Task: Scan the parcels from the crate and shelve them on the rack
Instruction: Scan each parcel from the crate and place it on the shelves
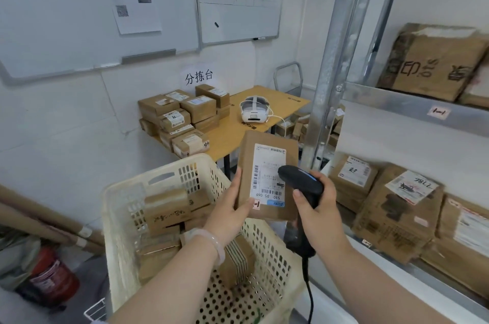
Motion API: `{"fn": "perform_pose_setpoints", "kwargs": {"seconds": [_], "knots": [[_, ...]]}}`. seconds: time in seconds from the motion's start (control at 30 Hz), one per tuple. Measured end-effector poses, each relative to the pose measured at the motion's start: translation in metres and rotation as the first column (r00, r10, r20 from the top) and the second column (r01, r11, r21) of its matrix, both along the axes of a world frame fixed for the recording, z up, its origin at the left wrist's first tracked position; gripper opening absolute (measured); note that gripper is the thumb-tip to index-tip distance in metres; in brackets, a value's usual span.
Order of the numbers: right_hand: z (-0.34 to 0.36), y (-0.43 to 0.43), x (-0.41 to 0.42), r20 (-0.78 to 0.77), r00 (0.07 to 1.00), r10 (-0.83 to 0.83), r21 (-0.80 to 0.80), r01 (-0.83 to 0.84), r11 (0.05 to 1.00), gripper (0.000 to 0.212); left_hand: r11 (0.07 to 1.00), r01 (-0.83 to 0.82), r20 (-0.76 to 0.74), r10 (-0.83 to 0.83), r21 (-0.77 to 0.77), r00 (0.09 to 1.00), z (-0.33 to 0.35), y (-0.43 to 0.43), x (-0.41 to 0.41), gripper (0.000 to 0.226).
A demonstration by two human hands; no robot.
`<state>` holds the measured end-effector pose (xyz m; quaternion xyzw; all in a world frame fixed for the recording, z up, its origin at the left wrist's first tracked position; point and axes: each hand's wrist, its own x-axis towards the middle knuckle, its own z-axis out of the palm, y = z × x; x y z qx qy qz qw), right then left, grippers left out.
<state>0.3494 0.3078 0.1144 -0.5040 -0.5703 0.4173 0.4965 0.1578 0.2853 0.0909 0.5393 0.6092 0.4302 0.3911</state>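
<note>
My left hand (230, 207) grips a flat brown parcel (246, 162) by its lower left corner and holds it upright above the crate, white label facing me. My right hand (318, 207) holds a black corded barcode scanner (301, 182), its head right in front of the label's right edge. Below, the cream perforated crate (124, 207) contains several cardboard parcels (166, 211). The metal rack (412, 104) stands at the right, with parcels on its upper shelf (434, 62) and lower shelf (397, 215).
A wooden table (235, 133) behind the crate carries stacked small boxes (182, 117) and a white headset (253, 109). Whiteboards hang on the wall. A red canister (53, 276) sits on the floor at the lower left. The scanner cable (308, 292) hangs down by the crate.
</note>
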Motion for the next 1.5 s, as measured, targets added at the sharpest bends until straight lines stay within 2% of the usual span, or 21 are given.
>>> {"fn": "perform_pose_setpoints", "kwargs": {"seconds": [0.1, 0.2, 0.33, 0.5, 0.63, 0.83, 1.07, 1.3, 1.5], "knots": [[0.001, -0.011, 0.011, -0.005, 0.999, -0.048, 0.005, 0.048, 0.999, 0.059, 0.992, 0.126, -0.199, -0.124, 0.0, 0.972, 0.002, 0.0, 0.004, 0.08], [0.003, -0.024, 0.024, 0.001, 0.995, -0.095, 0.032, 0.095, 0.995, 0.058, 0.979, 0.202, -0.276, -0.187, 0.026, 0.943, -0.004, 0.002, 0.011, 0.079], [-0.002, -0.044, 0.043, -0.031, 0.987, -0.157, 0.067, 0.159, 0.985, 0.057, 0.967, 0.245, -0.225, -0.222, 0.077, 0.949, -0.006, 0.003, 0.031, 0.077], [-0.008, -0.07, 0.071, -0.029, 0.979, -0.202, 0.073, 0.203, 0.976, 0.053, 0.921, 0.378, -0.213, -0.352, 0.097, 0.911, -0.01, -0.003, 0.061, 0.087], [-0.004, -0.087, 0.094, -0.007, 0.975, -0.223, 0.112, 0.222, 0.969, 0.056, 0.905, 0.413, -0.078, -0.406, 0.106, 0.911, -0.007, -0.01, 0.089, 0.096], [0.003, -0.112, 0.133, 0.012, 0.967, -0.253, 0.138, 0.249, 0.959, 0.056, 0.895, 0.411, -0.139, -0.391, 0.175, 0.91, 0.004, -0.022, 0.134, 0.102], [0.011, -0.151, 0.203, 0.029, 0.958, -0.286, 0.124, 0.281, 0.952, 0.059, 0.875, 0.467, -0.161, -0.446, 0.126, 0.88, 0.017, -0.046, 0.196, 0.107], [0.019, -0.197, 0.268, 0.206, 0.938, -0.278, 0.138, 0.253, 0.958, 0.059, 0.811, 0.584, -0.275, -0.553, 0.04, 0.786, 0.052, -0.058, 0.242, 0.108], [0.036, -0.237, 0.303, 0.338, 0.913, -0.23, 0.18, 0.178, 0.967, 0.06, 0.721, 0.689, -0.408, -0.652, -0.072, 0.639, 0.086, -0.067, 0.279, 0.111]]}}
